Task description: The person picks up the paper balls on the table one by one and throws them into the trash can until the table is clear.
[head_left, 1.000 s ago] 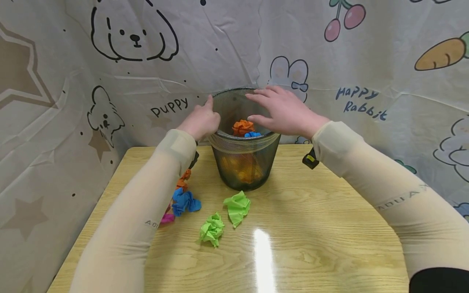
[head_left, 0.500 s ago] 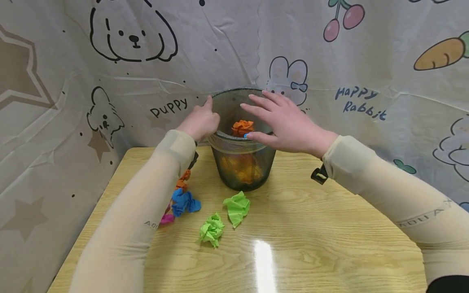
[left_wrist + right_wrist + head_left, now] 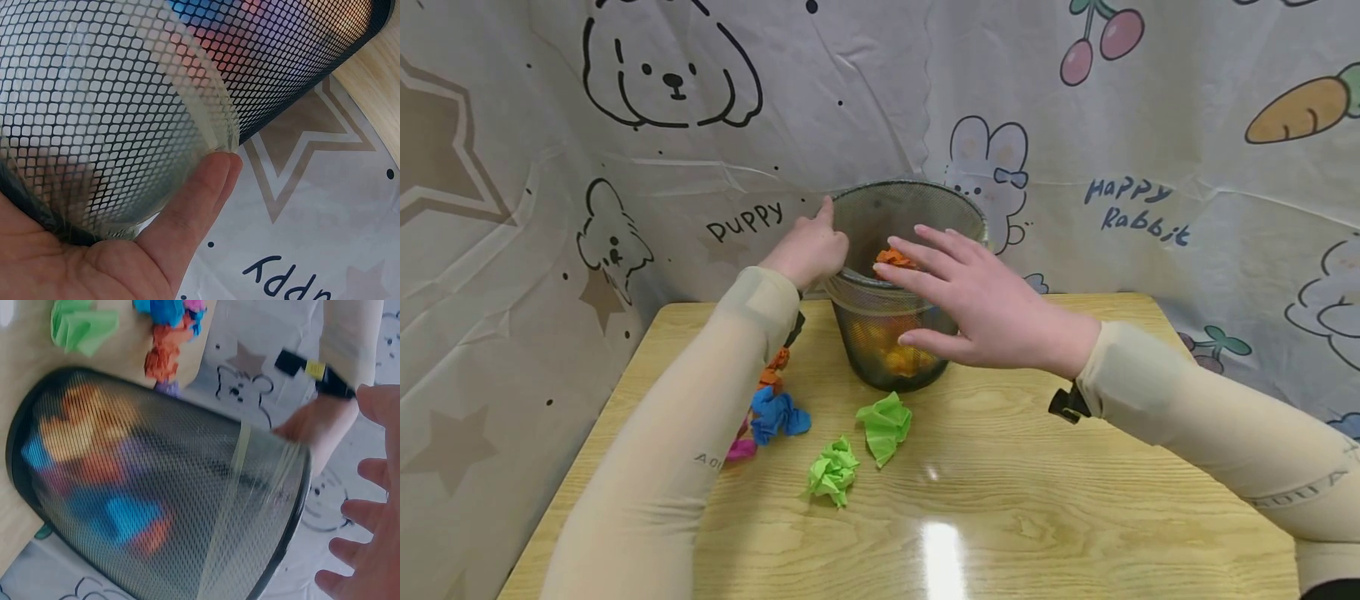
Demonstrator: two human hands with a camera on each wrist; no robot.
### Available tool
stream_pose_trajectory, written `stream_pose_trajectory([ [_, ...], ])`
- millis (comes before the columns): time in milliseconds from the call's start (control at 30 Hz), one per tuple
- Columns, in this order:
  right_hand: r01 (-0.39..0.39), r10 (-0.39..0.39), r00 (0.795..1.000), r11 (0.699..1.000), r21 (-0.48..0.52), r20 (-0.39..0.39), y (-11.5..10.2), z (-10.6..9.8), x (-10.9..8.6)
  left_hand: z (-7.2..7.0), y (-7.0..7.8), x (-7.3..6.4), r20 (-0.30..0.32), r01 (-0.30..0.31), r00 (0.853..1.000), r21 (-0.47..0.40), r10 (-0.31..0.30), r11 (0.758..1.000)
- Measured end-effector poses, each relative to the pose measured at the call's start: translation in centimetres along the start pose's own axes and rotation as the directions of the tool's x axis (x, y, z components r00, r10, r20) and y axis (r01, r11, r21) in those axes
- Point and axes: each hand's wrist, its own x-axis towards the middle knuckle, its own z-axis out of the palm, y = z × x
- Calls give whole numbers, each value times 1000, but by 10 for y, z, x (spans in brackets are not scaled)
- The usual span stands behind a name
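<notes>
A dark wire mesh wastebasket stands upright at the back of the table. My left hand holds its rim at the left side; in the left wrist view the hand wraps the edge, a finger lying along the mesh. In front of the basket hovers my right hand, fingers spread and nothing in them. An orange crumpled paper ball shows inside the basket. Through the mesh in the right wrist view, blue paper and other colours appear. Two light green crumpled papers lie before it.
Left of the green papers lie a blue crumpled paper, orange paper and magenta paper, partly behind the left sleeve. The wooden table meets a printed curtain behind.
My right hand has moved back from above the basket's opening, toward me and lower, its fingers spread. My left hand stays at the rim. The papers on the table lie unmoved.
</notes>
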Motion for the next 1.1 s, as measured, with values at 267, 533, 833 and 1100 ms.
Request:
stream_pose_trajectory([
  [267, 159, -156, 986, 986, 52, -68, -27, 13, -17, 0, 1, -1, -11, 2, 1000, -6, -2, 1000],
  [533, 184, -188, 981, 979, 84, 46, -47, 48, -35, 1, 0, -2, -11, -14, 1000, -10, 14, 1000],
  [833, 28, -67, 949, 991, 129, 308, -56, 97, -48, 2, -1, 1, -5, 4, 1000, -37, -4, 999],
  [1100, -43, -11, 930, 989, 138, 366, -56, 140, -47, 3, -2, 1, -4, -4, 1000, -31, 4, 1000],
])
